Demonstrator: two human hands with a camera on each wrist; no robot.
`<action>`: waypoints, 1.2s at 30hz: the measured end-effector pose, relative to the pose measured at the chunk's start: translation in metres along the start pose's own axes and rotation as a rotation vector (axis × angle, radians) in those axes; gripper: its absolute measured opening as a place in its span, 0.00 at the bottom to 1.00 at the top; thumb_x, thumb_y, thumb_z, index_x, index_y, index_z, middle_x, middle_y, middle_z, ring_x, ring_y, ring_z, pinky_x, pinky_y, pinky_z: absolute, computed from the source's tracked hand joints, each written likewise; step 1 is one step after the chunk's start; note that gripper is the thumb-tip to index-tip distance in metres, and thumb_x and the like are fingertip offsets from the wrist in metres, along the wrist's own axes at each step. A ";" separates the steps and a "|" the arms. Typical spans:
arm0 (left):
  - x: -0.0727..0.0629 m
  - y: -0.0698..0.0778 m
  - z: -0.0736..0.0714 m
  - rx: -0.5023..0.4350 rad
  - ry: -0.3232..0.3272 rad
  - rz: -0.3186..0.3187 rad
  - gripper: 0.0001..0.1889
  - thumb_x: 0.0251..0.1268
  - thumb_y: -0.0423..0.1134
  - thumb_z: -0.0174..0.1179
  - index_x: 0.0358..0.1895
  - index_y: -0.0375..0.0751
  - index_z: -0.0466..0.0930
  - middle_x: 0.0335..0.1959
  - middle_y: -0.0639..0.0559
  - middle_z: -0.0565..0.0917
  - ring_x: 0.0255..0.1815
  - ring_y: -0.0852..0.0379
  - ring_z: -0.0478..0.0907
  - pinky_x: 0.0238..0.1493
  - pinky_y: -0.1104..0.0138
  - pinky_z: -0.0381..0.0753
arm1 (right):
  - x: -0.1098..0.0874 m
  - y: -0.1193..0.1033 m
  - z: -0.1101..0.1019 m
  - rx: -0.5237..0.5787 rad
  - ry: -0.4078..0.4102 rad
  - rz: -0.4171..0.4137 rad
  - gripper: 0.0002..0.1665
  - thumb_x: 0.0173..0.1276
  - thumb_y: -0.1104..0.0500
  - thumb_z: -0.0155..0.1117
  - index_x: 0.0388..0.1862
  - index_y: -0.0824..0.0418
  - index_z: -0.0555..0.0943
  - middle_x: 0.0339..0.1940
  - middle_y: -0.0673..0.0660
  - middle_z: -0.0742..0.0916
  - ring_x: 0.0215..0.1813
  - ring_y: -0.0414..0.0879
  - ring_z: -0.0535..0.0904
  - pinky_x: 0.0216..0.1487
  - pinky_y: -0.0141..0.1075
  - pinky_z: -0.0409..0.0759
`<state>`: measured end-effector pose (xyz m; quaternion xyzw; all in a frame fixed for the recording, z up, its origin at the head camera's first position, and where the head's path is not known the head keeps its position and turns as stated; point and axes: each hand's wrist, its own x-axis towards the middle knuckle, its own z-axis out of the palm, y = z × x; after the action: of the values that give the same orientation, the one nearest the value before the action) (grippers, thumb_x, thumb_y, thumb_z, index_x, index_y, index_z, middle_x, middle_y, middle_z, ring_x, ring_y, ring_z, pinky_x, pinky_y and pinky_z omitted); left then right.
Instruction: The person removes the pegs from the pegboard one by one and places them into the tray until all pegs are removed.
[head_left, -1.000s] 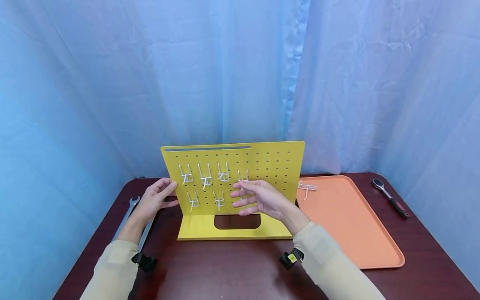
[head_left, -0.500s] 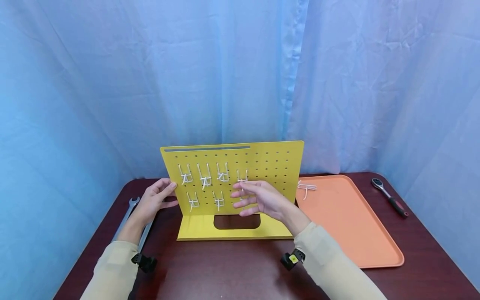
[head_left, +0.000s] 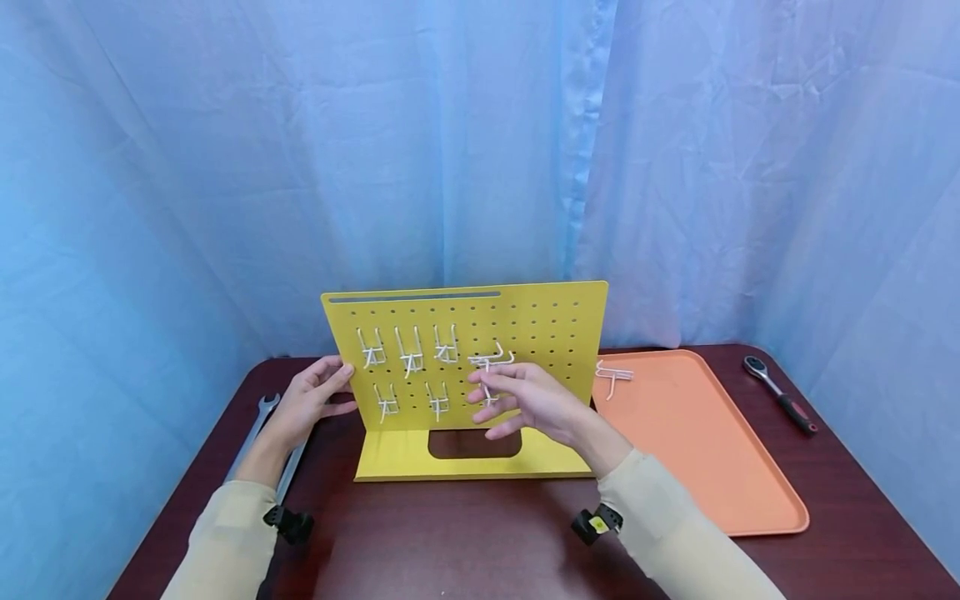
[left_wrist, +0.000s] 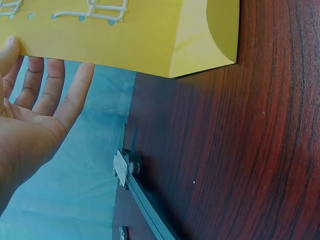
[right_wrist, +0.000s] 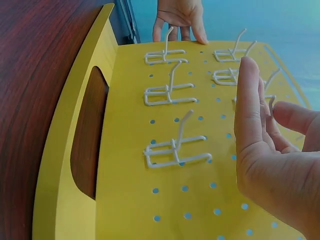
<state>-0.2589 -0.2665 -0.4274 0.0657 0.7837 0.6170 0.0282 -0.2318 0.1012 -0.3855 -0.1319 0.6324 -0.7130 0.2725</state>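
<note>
A yellow pegboard (head_left: 551, 333) stands on its base, with several white wire hooks fitted in upper and lower rows. My left hand (head_left: 318, 396) grips its left edge, thumb on the front face and fingers behind, as the left wrist view shows. My right hand (head_left: 528, 400) pinches a white wire hook (head_left: 501, 356) between thumb and fingers in front of the board, its bent prongs pointing right. Behind that hand, a lower-row hook (head_left: 489, 396) is partly covered. In the right wrist view my fingers hide most of the held hook.
At the right lies an orange tray (head_left: 720, 450) with a white hook (head_left: 615, 377) near its far left corner. A ratchet (head_left: 780, 396) rests beyond it. On the left are a wrench (head_left: 262, 417) and a caliper (left_wrist: 127, 167). Light blue curtains (head_left: 375, 167) surround the table.
The hook in my right hand has come away from the board and turned, its prongs going from upward to rightward. My right hand moved slightly right. The left hand stayed put.
</note>
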 end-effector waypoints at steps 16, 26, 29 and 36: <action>-0.001 0.008 0.003 0.009 0.040 -0.055 0.31 0.74 0.60 0.56 0.63 0.35 0.76 0.53 0.40 0.81 0.51 0.46 0.81 0.47 0.58 0.87 | -0.058 0.004 -0.043 -0.199 0.028 -0.023 0.33 0.80 0.47 0.58 0.68 0.72 0.71 0.51 0.68 0.83 0.44 0.56 0.87 0.43 0.55 0.87; -0.001 0.012 0.007 -0.006 0.052 -0.113 0.37 0.72 0.67 0.52 0.66 0.36 0.74 0.54 0.36 0.77 0.50 0.46 0.80 0.48 0.58 0.87 | -0.094 0.015 -0.100 -0.237 0.107 0.006 0.32 0.82 0.50 0.54 0.69 0.75 0.67 0.49 0.65 0.84 0.42 0.54 0.87 0.44 0.55 0.87; -0.001 0.010 0.007 -0.017 0.054 -0.108 0.37 0.73 0.67 0.52 0.66 0.36 0.74 0.55 0.33 0.76 0.50 0.46 0.80 0.47 0.59 0.87 | -0.103 0.020 -0.118 -0.236 0.150 0.023 0.32 0.82 0.49 0.54 0.69 0.74 0.68 0.49 0.64 0.84 0.43 0.54 0.87 0.46 0.55 0.86; -0.001 0.007 0.006 -0.040 0.055 -0.102 0.36 0.73 0.66 0.52 0.64 0.36 0.75 0.54 0.33 0.75 0.52 0.41 0.79 0.46 0.58 0.87 | -0.120 0.027 -0.155 -0.207 0.211 0.053 0.23 0.83 0.49 0.53 0.66 0.63 0.74 0.49 0.59 0.84 0.45 0.51 0.87 0.48 0.52 0.86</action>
<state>-0.2568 -0.2595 -0.4225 0.0083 0.7741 0.6318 0.0395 -0.2103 0.2949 -0.4187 -0.0666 0.7309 -0.6465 0.2081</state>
